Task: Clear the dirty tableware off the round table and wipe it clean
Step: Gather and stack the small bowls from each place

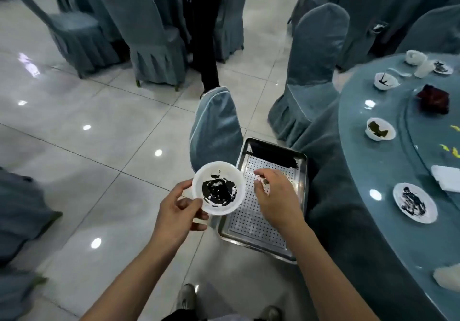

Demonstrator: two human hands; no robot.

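My left hand [178, 212] holds a white dish [218, 188] by its near rim, thumb on top and fingers curled beneath, a narrow edge grip with the rest of the dish unsupported. The dish, smeared with dark sauce, hangs partly over the floor and partly over the left edge of a perforated metal tray [271, 197] that seems to rest on a covered chair. My right hand [276, 196] hovers over the tray with fingers curled; whether it pinches something small I cannot tell. Risk one: the rim pinch may slip or the dish tip, dropping it onto the tiled floor [99, 171] or spilling sauce there. Risk two: the tray's near corner appears to overhang its support, so a dish set near that edge could rock it. On the round desk [373, 166] at right, more dirty tableware waits: a smeared plate [415, 206] near the edge and two small bowls [380, 129] [385, 80] farther off.
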